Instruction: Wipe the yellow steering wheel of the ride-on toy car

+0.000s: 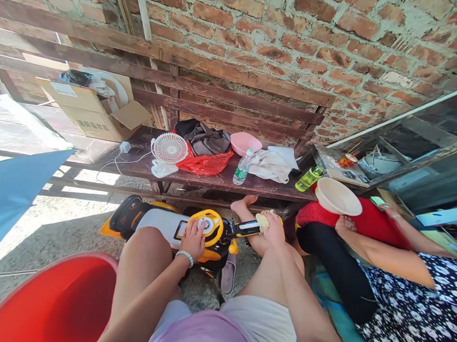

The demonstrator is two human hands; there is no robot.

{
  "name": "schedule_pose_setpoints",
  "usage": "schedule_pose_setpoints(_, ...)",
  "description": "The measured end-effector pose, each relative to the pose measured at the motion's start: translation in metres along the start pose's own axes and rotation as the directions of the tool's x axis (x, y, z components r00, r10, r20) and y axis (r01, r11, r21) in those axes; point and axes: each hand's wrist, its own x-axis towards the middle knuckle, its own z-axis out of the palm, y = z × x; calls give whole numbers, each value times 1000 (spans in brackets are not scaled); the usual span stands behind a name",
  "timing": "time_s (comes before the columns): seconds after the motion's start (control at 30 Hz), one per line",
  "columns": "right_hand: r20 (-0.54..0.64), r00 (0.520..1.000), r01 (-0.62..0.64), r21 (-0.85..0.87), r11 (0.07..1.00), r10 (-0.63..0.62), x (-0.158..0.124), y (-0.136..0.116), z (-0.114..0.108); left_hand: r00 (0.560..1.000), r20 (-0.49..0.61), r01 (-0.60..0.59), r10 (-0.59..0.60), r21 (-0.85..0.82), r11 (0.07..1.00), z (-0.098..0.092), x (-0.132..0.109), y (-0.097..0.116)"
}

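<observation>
Left fingers (195,229): extended and spread, resting on the yellow steering wheel (209,223); too small to tell how firmly.
Right fingers (273,220): curled around a pale yellow wad (262,223), grasping it at the far end of the black boom (246,227); exact contact hidden.
Wad: bulging out from the right fingers toward the left ones; cloth or sponge, cannot tell.
Ride-on toy (155,221): yellow, white and black, directly beneath the left fingers, stretching out to their left, with the boom running across to the right fingers.
Table (212,181): beyond both sets of fingers, along the brick wall (297,37).
White fan (169,147): on the table, beyond and left of the left fingers.
Water bottle (242,167): upright on the table, beyond and between both sets of fingers.
Red tub (53,294): nearer than the left fingers and well to their left.
Co-worker's hand (346,224): right of the right fingers, at the edge of a cream basin (339,196).
</observation>
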Motion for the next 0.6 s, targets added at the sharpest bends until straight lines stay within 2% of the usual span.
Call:
schedule_pose_setpoints(0.07, -2, 998, -57, -21, 998, 57, -1, -10, 2, 1000, -13, 4, -4, -6, 1000, 0, 0, 0)
schedule_pose_setpoints(0.13, 14, 998, -64, -15, 998, 64, -5, -32, 9, 1000, -18, 10, -11, -13, 1000, -2, 1, 0)
schedule_pose_setpoints(0.27, 88, 993, 73, 64, 995, -78, -13, -80, 25, 1000, -21, -1, 0, -25, 1000, -3, 2, -1)
schedule_pose_setpoints(0.33, 110, 987, 106, 81, 991, -114, -15, -93, 26, 999, -36, -15, 14, -29, 999, -1, 3, -2)
schedule_pose_setpoints(0.43, 160, 977, 134, 68, 989, -143, -14, -91, 20, 999, -38, -19, 18, -34, 999, 2, 3, -5)
schedule_pose_setpoints(0.53, 187, 968, 162, 45, 986, -168, -13, -71, 10, 1000, -22, -7, 7, -30, 1000, 3, 3, -5)
schedule_pose_setpoints(0.6, 163, 976, 145, 27, 989, -148, -13, -56, 5, 1000, -20, -3, 3, -26, 1000, 3, 2, -4)
